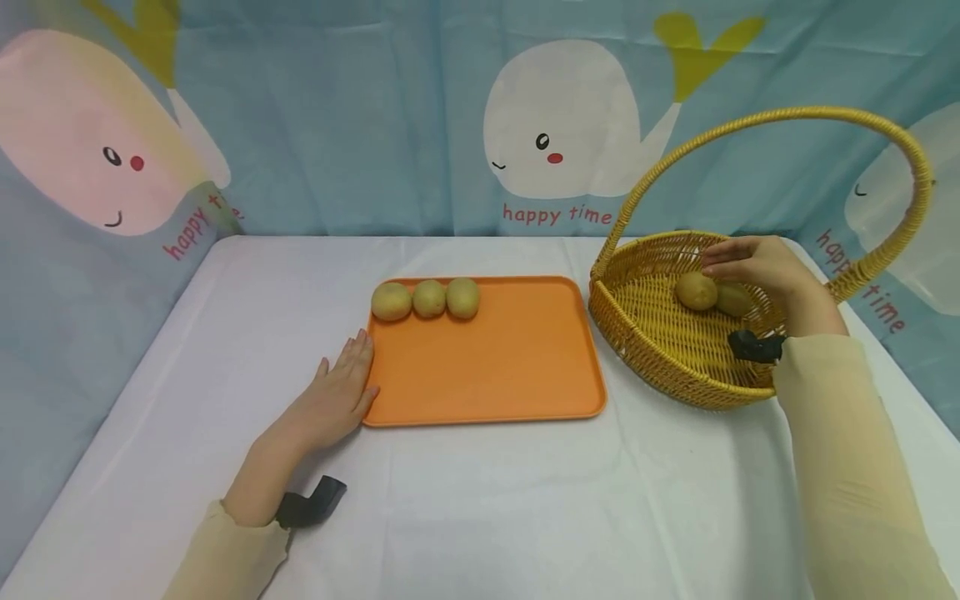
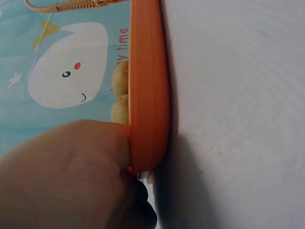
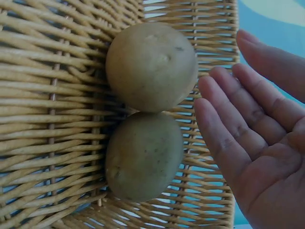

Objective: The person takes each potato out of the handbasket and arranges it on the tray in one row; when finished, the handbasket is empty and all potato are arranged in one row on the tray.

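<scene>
A: What is seen, starting from the biggest thing?

B: A table covered in white is seen, with a whale-print curtain behind it. On the table an orange tray is laid, and at the right a wicker basket, whose handle is partly cut off in the left wrist view.

A: And the hands?

B: The left hand is laid flat beside the tray, fingers straight, touching its left edge; nothing is held. The right hand is kept wide above the basket, fingers relaxed, just beside two potatoes, not gripping them.

A: Are there more potatoes?

B: Three tray potatoes are lined along the far rim. In the left wrist view only two are seen, mostly hidden by the rim.
</scene>
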Demonstrator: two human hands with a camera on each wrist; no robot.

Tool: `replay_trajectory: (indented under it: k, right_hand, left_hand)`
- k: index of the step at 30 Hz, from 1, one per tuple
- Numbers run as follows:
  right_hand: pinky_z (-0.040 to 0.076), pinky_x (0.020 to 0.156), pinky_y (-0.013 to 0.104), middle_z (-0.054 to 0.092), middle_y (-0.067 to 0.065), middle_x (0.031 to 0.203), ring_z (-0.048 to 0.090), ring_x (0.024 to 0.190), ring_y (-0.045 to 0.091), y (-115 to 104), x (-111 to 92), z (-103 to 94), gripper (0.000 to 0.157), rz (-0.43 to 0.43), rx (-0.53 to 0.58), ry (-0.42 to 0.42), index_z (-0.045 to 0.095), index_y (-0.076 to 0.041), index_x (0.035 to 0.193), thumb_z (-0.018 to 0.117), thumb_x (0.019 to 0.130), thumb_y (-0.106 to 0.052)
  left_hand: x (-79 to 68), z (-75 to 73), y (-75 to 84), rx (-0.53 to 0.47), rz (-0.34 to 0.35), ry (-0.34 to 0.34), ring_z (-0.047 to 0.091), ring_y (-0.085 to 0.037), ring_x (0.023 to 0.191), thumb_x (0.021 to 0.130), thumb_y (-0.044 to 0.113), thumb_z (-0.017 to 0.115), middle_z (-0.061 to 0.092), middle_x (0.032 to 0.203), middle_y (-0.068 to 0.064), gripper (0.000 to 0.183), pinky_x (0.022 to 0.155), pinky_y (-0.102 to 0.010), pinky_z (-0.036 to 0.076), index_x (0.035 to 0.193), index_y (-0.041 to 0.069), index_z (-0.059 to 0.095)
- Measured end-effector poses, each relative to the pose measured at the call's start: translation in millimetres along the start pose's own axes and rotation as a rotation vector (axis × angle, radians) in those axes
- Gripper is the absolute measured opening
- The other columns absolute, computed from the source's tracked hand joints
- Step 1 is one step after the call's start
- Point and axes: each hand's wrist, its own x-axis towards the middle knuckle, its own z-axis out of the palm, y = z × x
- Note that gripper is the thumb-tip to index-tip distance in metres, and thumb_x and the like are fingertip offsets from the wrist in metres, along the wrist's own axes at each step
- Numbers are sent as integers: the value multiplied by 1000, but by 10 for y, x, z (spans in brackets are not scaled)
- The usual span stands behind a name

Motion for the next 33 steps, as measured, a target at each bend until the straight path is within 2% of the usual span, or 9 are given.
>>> replay_trajectory:
  k: [4, 7, 9, 11, 14, 17, 21, 27, 33]
  right_hand:
    - [46, 78, 17, 61, -23, 91, 57, 84, -6, 44, 20, -3, 55, 11, -34, -28, 47, 10, 130, 67, 89, -22]
    - [41, 94, 31, 59, -21, 95, 52, 96, 2, 60, 28, -13, 59, 36, -92, -62, 48, 9, 130, 69, 87, -25]
    - [34, 101, 44, 60, -14, 103, 47, 105, 10, 70, 38, -19, 61, 42, -128, -88, 48, 9, 131, 70, 87, -27]
    - [33, 102, 49, 62, -1, 114, 48, 106, 14, 78, 50, -12, 60, 30, -156, -111, 48, 9, 131, 70, 86, -23]
    - [41, 94, 36, 57, 16, 126, 53, 98, 6, 83, 65, 8, 58, 1, -201, -137, 49, 8, 132, 71, 85, -19]
    - [43, 83, 24, 56, 16, 128, 53, 92, 0, 77, 66, 39, 59, 17, -198, -159, 50, 4, 133, 73, 84, -19]
    - [43, 83, 27, 55, 14, 129, 52, 97, 9, 64, 56, 78, 65, 69, -154, -205, 47, 2, 136, 74, 82, -22]
    - [45, 84, 32, 52, 20, 129, 53, 100, 17, 77, 67, 98, 70, 63, -182, -330, 40, 4, 139, 74, 83, -20]
    - [46, 82, 30, 53, 21, 126, 54, 98, 16, 65, 57, 107, 71, 62, -175, -337, 39, 7, 139, 74, 82, -19]
  left_hand:
    - [14, 23, -10, 4, -4, -1, 9, -44, 140, 99, 20, 44, 6, 153, -28, 66, 105, -65, 10, 145, -13, 10]
    - [20, 32, -14, 5, -8, -3, 9, -44, 140, 99, 20, 44, 6, 153, -28, 66, 106, -65, 9, 145, -13, 10]
    - [20, 31, -14, 4, -8, -2, 9, -44, 139, 99, 19, 45, 6, 153, -28, 66, 106, -65, 9, 145, -13, 11]
    - [19, 28, -12, 4, -9, -4, 9, -44, 139, 99, 19, 44, 6, 153, -28, 66, 106, -65, 9, 145, -13, 10]
    - [15, 20, -9, 0, -13, -6, 8, -44, 140, 99, 19, 44, 6, 153, -28, 66, 106, -65, 9, 145, -13, 10]
    - [16, 20, -12, -6, -16, -13, 7, -43, 140, 99, 20, 44, 5, 153, -28, 66, 106, -65, 8, 146, -12, 10]
    - [12, 20, -11, -10, -19, -16, 7, -43, 140, 99, 20, 43, 5, 153, -28, 66, 106, -65, 8, 146, -12, 10]
    - [10, 20, -7, -8, -17, -6, 8, -43, 140, 99, 20, 43, 6, 153, -28, 65, 106, -65, 8, 146, -12, 10]
    - [10, 19, -7, -10, -16, -8, 8, -43, 140, 99, 20, 43, 5, 153, -28, 66, 106, -65, 8, 146, -12, 10]
